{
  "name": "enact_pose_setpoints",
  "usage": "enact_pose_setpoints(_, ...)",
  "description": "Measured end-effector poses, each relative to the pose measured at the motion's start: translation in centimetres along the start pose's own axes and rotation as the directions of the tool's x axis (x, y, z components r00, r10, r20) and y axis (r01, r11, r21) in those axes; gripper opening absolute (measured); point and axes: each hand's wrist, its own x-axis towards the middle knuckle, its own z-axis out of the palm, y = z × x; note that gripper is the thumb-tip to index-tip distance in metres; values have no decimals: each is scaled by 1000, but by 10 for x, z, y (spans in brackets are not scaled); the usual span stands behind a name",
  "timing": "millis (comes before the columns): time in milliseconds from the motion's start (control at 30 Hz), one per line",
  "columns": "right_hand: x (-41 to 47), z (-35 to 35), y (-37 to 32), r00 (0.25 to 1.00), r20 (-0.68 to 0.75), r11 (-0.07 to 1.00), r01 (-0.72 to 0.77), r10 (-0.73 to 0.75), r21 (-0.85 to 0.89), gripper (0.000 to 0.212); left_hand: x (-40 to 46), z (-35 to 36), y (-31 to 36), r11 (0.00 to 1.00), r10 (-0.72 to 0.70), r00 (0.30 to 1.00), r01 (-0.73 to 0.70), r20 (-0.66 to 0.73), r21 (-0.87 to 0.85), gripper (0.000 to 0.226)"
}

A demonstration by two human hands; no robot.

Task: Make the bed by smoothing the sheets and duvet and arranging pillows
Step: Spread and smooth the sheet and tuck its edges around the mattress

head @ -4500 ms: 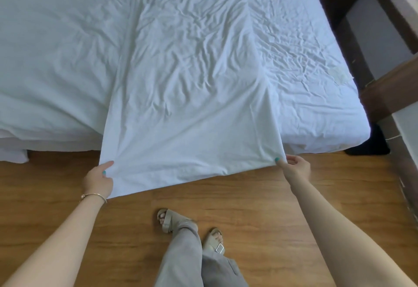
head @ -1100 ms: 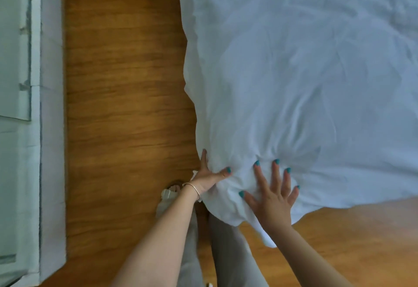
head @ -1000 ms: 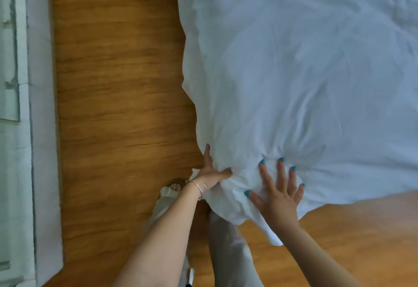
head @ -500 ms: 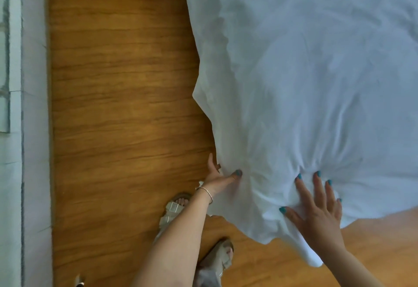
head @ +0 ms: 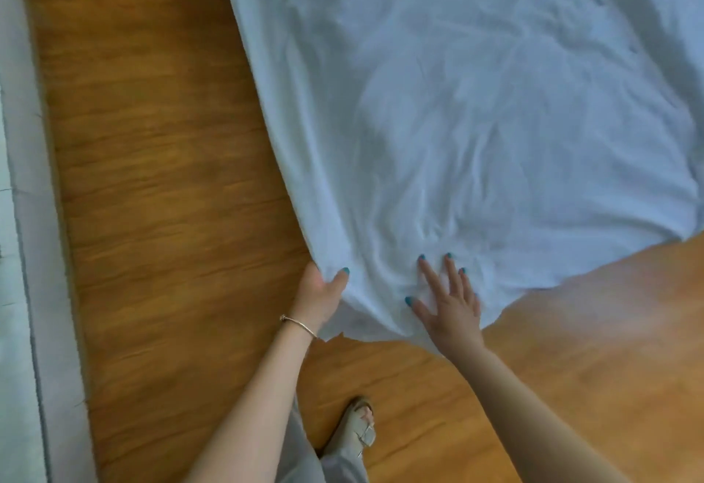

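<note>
A white sheet [head: 476, 109] covers the bed's near left corner and hangs over the edge toward the floor, creased where it bunches at the corner. My left hand [head: 319, 297] grips the hanging edge of the sheet, thumb on top and fingers hidden underneath. My right hand [head: 447, 301] lies flat on the sheet at the corner, fingers spread and straight, pressing the cloth down. No pillows or duvet show in this view.
Wooden floor [head: 164, 193] runs between the bed and a pale wall or skirting [head: 26, 216] on the far left. My sandalled foot [head: 358, 431] and grey trouser leg stand just below the bed corner.
I have moved from the foot of the bed to its corner. In the last second both hands stayed at the corner, my left hand closing round the hanging edge.
</note>
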Motion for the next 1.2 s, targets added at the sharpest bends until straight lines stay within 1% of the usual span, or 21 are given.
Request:
enact_pose_setpoints(100, -45, -11, -34, 983, -59, 931, 184, -174, 316, 81, -29, 0, 38, 991, 99, 995, -98, -5, 89, 54)
enact_pose_setpoints(167, -72, -24, -54, 974, -100, 889, 225, -202, 399, 99, -47, -1, 63, 979, 156, 988, -157, 17, 127, 87)
enact_pose_setpoints(233, -88, -33, -70, 979, -149, 904, 184, -135, 385, 114, -61, 6, 91, 949, 234, 964, -255, 127, 184, 96)
enact_pose_setpoints(300, -89, -43, -79, 976, -214, 920, 58, 28, 387, 118, -73, 21, 120, 941, 248, 940, -291, 234, 172, 83)
enact_pose_setpoints(367, -80, -62, -80, 938, -270, 897, -83, 217, 434, 106, -79, 43, 143, 955, 212, 929, -263, 305, 136, 69)
enact_pose_setpoints(433, -69, -87, -71, 884, -357, 883, -118, 302, 455, 76, -81, 69, 164, 959, 198, 914, -256, 354, 124, 64)
enact_pose_setpoints(567, -54, -147, -38, 842, -421, 787, -8, 338, 618, 23, -73, 124, 197, 961, 158, 895, -236, 417, 143, 72)
enact_pose_setpoints(633, -48, -171, -14, 800, -517, 785, 96, 305, 611, 12, -69, 150, 211, 957, 133, 895, -228, 426, 181, 73)
enact_pose_setpoints(667, -45, -179, -1, 810, -522, 755, 161, 267, 636, 24, -66, 164, 216, 955, 125, 891, -228, 437, 191, 76)
enact_pose_setpoints(700, -45, -188, 12, 852, -478, 688, 215, 214, 693, 47, -64, 180, 222, 959, 110, 887, -213, 448, 187, 80)
enact_pose_setpoints(767, -39, -190, 35, 944, -320, 556, 220, 87, 801, 95, -56, 212, 225, 977, 36, 888, -127, 459, 171, 87)
enact_pose_setpoints(833, -25, -187, 49, 960, -277, 646, 189, 36, 740, 126, -46, 247, 225, 982, -32, 892, -55, 451, 179, 90)
enact_pose_setpoints(900, -3, -187, 61, 951, -278, 687, 112, 135, 718, 136, -44, 281, 225, 984, -16, 908, -59, 419, 167, 92)
enact_pose_setpoints(933, 8, -195, 69, 937, -275, 655, 71, 214, 752, 123, -40, 295, 222, 992, -2, 912, -51, 410, 118, 90)
enact_pose_setpoints(1000, 29, -215, 94, 894, -288, 541, 63, 342, 838, 77, -36, 315, 227, 1000, -25, 908, 29, 419, -1, 87)
enact_pose_setpoints(1033, 35, -226, 109, 890, -288, 516, 72, 352, 854, 57, -32, 319, 231, 997, -44, 900, 63, 434, -31, 90)
enact_pose_setpoints(1067, 41, -234, 125, 895, -277, 496, 73, 351, 865, 48, -24, 319, 233, 997, -63, 892, 77, 447, -13, 94)
enact_pose_setpoints(1100, 45, -243, 142, 910, -256, 477, 75, 327, 875, 47, -16, 318, 238, 988, -79, 888, 10, 453, 153, 99)
enact_pose_setpoints(1133, 48, -252, 156, 932, -238, 476, 85, 272, 875, 49, -9, 316, 244, 886, -87, 893, -133, 441, 444, 102)
enact_pose_setpoints(1167, 49, -260, 167, 955, -219, 489, 96, 199, 867, 50, -3, 313, 245, 615, -101, 905, -269, 413, 741, 99)
enact_pose_setpoints(1200, 51, -269, 175, 970, -206, 488, 119, 128, 865, 52, 5, 313, 241, 286, -46, 921, -359, 387, 889, 95)
